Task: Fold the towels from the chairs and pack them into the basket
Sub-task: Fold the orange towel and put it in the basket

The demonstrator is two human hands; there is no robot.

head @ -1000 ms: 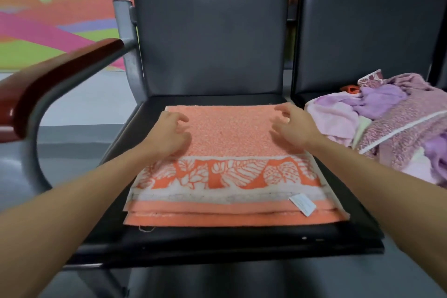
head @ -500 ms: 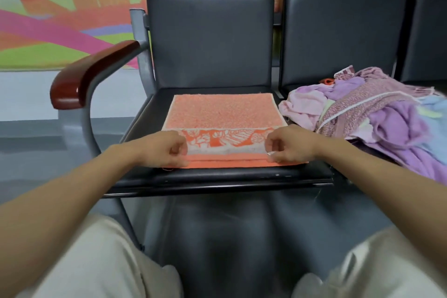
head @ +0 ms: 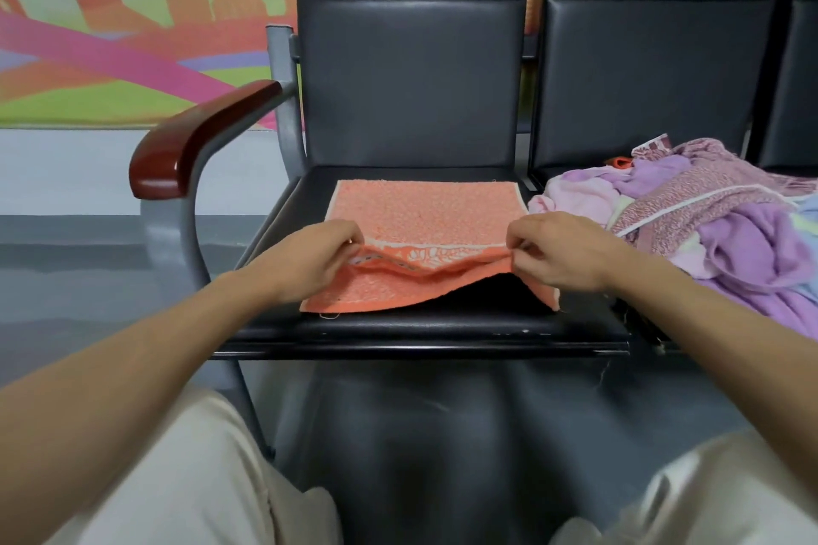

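**Orange towel (head: 420, 212) pinched up along its near fold on the chair seat**

From my head camera, the orange towel lies on the black seat (head: 420, 327) of the left chair. Its far half is flat, and its far edge runs straight across with a strip of bare seat between it and the backrest (head: 411, 80). I have raised the near part. My left hand (head: 310, 261) grips the cloth at the left, fingers curled over the top with the thumb beneath. My right hand (head: 557, 252) pinches it at the right between thumb and curled fingers. Between my hands the raised fold sags a little and the leaf-patterned band shows just behind it. Below the fold the cloth slopes down towards me. Its left corner touches the seat, while a dark gap shows under its middle and right part.

There is bare seat to the left of the towel and along the front lip, so the near side is open. My forearms come in from both lower corners, and my knees in pale trousers (head: 199, 478) are below the seat's front edge.

On the left the red-brown armrest (head: 194, 142) stands above the seat on its grey frame, well apart from the towel. On the right a heap of pink and purple towels (head: 717, 226) fills the neighbouring chair (head: 655, 71). Its nearest pink fold lies just beside the towel's far right corner and close behind my right hand. That side is the tight one. A bright mural (head: 110, 35) covers the wall behind, above the grey floor (head: 88, 257).
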